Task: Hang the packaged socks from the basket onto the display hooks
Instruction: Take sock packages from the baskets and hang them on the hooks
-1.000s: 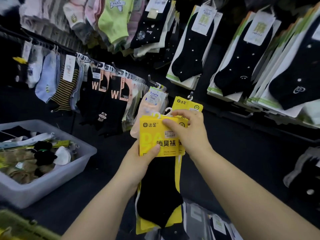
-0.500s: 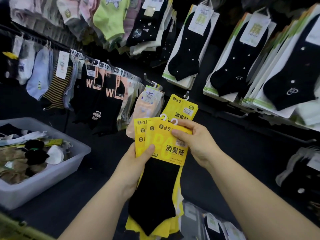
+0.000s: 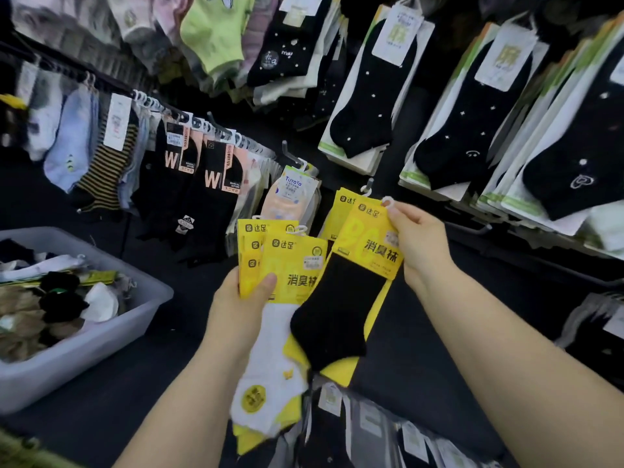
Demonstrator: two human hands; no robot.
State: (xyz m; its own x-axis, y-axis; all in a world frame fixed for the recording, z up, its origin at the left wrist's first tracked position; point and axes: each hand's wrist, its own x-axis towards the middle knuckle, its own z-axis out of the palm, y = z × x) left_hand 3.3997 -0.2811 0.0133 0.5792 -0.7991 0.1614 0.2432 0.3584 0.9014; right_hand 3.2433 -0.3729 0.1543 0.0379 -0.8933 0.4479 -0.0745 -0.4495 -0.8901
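Observation:
My right hand [image 3: 417, 244] pinches the top of a yellow-carded pack of black socks [image 3: 341, 298], near its white plastic hanger loop, and holds it tilted just below a display hook [image 3: 368, 185]. One matching yellow pack [image 3: 342, 207] hangs on that hook. My left hand [image 3: 241, 300] grips a fanned stack of yellow packs [image 3: 287, 265], the front one with white socks. The grey basket [image 3: 111, 342] at the left holds several more sock packs.
Racks of hanging socks fill the wall: black "W" socks [image 3: 211, 184], a peach pack [image 3: 290, 194], and large black sock packs [image 3: 469, 130] at the upper right. More packaged socks [image 3: 371, 430] lie low in front of me. The surface below is dark.
My right hand has pulled the black-sock pack off the stack and lifted it up and right toward the hook. The white-sock pack now shows in my left hand.

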